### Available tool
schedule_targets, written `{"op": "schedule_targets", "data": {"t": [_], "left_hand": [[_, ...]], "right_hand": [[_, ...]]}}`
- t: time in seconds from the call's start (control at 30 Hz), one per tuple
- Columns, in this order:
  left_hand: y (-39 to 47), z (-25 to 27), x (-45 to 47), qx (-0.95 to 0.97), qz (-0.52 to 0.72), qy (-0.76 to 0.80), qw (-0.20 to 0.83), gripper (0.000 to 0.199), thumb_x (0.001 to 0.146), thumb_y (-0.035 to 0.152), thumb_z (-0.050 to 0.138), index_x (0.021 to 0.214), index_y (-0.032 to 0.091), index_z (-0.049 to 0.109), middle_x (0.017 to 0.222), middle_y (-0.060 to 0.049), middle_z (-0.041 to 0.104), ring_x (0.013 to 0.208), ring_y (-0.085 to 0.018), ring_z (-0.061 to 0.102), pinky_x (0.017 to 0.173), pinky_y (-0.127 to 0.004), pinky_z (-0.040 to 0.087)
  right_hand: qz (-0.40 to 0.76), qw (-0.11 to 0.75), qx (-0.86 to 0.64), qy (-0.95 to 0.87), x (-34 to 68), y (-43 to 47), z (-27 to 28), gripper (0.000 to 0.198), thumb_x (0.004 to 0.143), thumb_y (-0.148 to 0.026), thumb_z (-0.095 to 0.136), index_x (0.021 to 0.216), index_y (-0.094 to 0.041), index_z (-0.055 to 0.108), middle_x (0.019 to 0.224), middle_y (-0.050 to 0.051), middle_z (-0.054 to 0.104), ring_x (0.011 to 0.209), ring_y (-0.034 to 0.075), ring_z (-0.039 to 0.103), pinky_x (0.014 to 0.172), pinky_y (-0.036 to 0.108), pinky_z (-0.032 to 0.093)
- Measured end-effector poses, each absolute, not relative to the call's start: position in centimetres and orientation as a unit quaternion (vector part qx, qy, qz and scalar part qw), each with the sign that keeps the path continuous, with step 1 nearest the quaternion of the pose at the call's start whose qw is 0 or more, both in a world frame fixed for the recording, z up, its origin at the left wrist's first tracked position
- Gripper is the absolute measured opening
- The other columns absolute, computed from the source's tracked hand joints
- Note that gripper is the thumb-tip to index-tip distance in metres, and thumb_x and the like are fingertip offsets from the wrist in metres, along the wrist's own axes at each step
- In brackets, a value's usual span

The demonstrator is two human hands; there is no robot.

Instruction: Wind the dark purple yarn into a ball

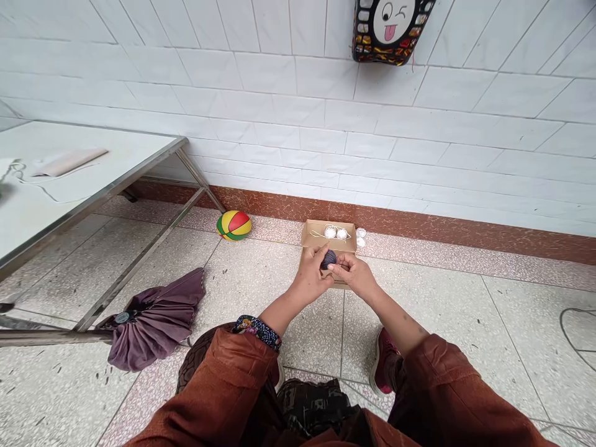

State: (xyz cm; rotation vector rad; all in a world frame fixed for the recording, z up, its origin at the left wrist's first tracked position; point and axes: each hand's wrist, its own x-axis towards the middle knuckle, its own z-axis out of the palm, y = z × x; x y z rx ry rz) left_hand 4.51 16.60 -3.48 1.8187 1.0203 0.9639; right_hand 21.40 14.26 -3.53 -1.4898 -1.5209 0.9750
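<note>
Between my two hands is a small ball of dark purple-grey yarn [328,259]. My left hand [311,273] is closed around its left side, thumb and fingers curled on it. The fingers of my right hand [354,273] pinch at its right side. Both hands are over an open cardboard box [307,234] on the floor, and they hide part of its near half. In the far half of the box lie two white balls of yarn or thread [341,234] with loose pale strands. Just right of the box sit small white round pieces [361,237].
A striped ball [234,225] rests near the wall. At the left, a folded purple umbrella [153,320] lies beside the legs of a metal-framed table [139,177]. A black basket [391,31] hangs on the tiled wall. A dark cable [565,329] is at the right.
</note>
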Motion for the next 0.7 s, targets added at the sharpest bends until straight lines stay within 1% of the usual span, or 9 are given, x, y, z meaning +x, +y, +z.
{"op": "schedule_targets", "data": {"t": [0.07,0.13,0.17,0.27,0.33,0.4,0.57,0.63,0.7], "left_hand": [[16.4,-3.1,4.3,0.715,0.375,0.375,0.455,0.067,0.078,0.019,0.063,0.143,0.026,0.05,0.123,-0.011,0.051,0.106,-0.024,0.054,0.09,-0.04,0.051],[16.5,-2.6,4.0,0.687,0.382,0.362,0.501,0.05,0.087,0.027,0.056,0.137,0.026,0.057,0.122,-0.01,0.054,0.099,-0.021,0.056,0.087,-0.038,0.052],[16.5,-2.4,3.8,0.664,0.389,0.364,0.525,0.044,0.089,0.031,0.056,0.133,0.026,0.06,0.12,-0.009,0.055,0.095,-0.019,0.057,0.083,-0.036,0.052],[16.8,-2.0,3.6,0.569,0.407,0.377,0.607,0.042,0.085,0.04,0.066,0.123,0.023,0.066,0.111,-0.007,0.061,0.082,-0.015,0.057,0.073,-0.03,0.051],[16.9,-1.9,3.5,0.519,0.408,0.368,0.655,0.044,0.08,0.041,0.072,0.119,0.021,0.066,0.109,-0.007,0.064,0.082,-0.014,0.058,0.072,-0.028,0.05],[16.9,-1.8,3.6,0.498,0.403,0.343,0.687,0.045,0.079,0.041,0.074,0.118,0.021,0.065,0.112,-0.008,0.065,0.086,-0.015,0.059,0.072,-0.027,0.05],[16.6,-1.5,3.6,0.518,0.391,0.316,0.692,0.047,0.078,0.037,0.075,0.12,0.023,0.06,0.117,-0.007,0.064,0.094,-0.016,0.06,0.072,-0.027,0.051],[16.6,-1.4,3.7,0.526,0.396,0.331,0.676,0.049,0.076,0.036,0.077,0.121,0.022,0.06,0.116,-0.007,0.064,0.092,-0.016,0.059,0.071,-0.026,0.051],[16.8,-1.5,3.8,0.521,0.416,0.36,0.653,0.05,0.074,0.035,0.078,0.118,0.021,0.06,0.11,-0.006,0.066,0.086,-0.014,0.059,0.07,-0.026,0.049]], "right_hand": [[0.381,0.396,-0.587,-0.595,21.7,14.3,-3.7,0.031,0.08,-0.051,0.067,0.081,-0.021,0.062,0.059,-0.005,0.049,0.053,0.012,0.039,0.053,0.024,0.03],[0.387,0.401,-0.572,-0.601,21.9,14.3,-3.5,0.03,0.082,-0.051,0.065,0.084,-0.021,0.064,0.059,-0.004,0.049,0.054,0.013,0.04,0.053,0.024,0.03],[0.392,0.402,-0.564,-0.605,22.0,14.3,-3.4,0.03,0.083,-0.051,0.064,0.085,-0.021,0.065,0.059,-0.004,0.048,0.055,0.013,0.04,0.053,0.024,0.03],[0.409,0.404,-0.543,-0.612,22.0,14.1,-2.6,0.031,0.086,-0.051,0.061,0.088,-0.02,0.066,0.059,-0.005,0.046,0.056,0.013,0.039,0.053,0.024,0.031],[0.42,0.407,-0.531,-0.613,22.0,13.9,-2.1,0.032,0.087,-0.051,0.059,0.089,-0.02,0.065,0.061,-0.004,0.047,0.057,0.013,0.04,0.055,0.025,0.033],[0.428,0.409,-0.521,-0.615,21.9,13.9,-1.9,0.032,0.087,-0.052,0.059,0.089,-0.02,0.063,0.064,-0.004,0.048,0.059,0.013,0.042,0.057,0.025,0.035],[0.432,0.417,-0.506,-0.62,21.8,13.8,-2.2,0.033,0.088,-0.053,0.056,0.094,-0.021,0.059,0.066,-0.004,0.046,0.06,0.014,0.043,0.058,0.026,0.035],[0.425,0.427,-0.509,-0.615,21.7,13.8,-2.5,0.034,0.089,-0.051,0.057,0.102,-0.021,0.057,0.063,-0.006,0.042,0.058,0.014,0.041,0.057,0.026,0.035],[0.413,0.423,-0.523,-0.614,21.7,13.8,-2.7,0.035,0.088,-0.049,0.058,0.108,-0.021,0.056,0.061,-0.008,0.04,0.055,0.013,0.04,0.056,0.025,0.034]]}}
